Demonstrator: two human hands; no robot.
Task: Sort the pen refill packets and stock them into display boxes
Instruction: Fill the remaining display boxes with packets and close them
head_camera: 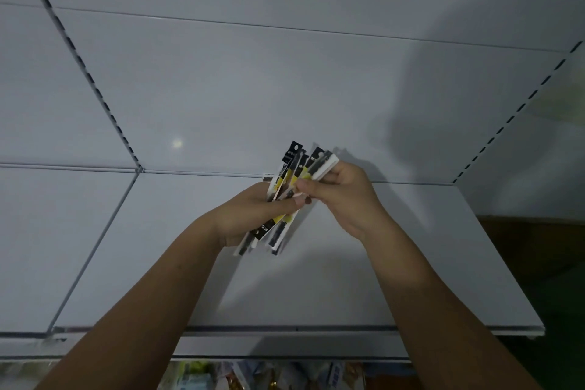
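Head view showed the left hand (pixel 253 215) clamped round the lower half of the refill packets (pixel 286 196) above the white shelf (pixel 411 263). Their long axis ran up and rightward, toward the right hand (pixel 345 196), which pinched the topmost packet's upper end.

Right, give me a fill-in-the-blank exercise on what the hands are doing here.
1. The left hand grips a bunch of refill packets above a white ____.
2. The right hand pinches the packets at their ____ end.
3. The number of packets lying on the shelf is ____.
4. The packets are printed black, white and ____.

Missing words: shelf; upper; zero; yellow
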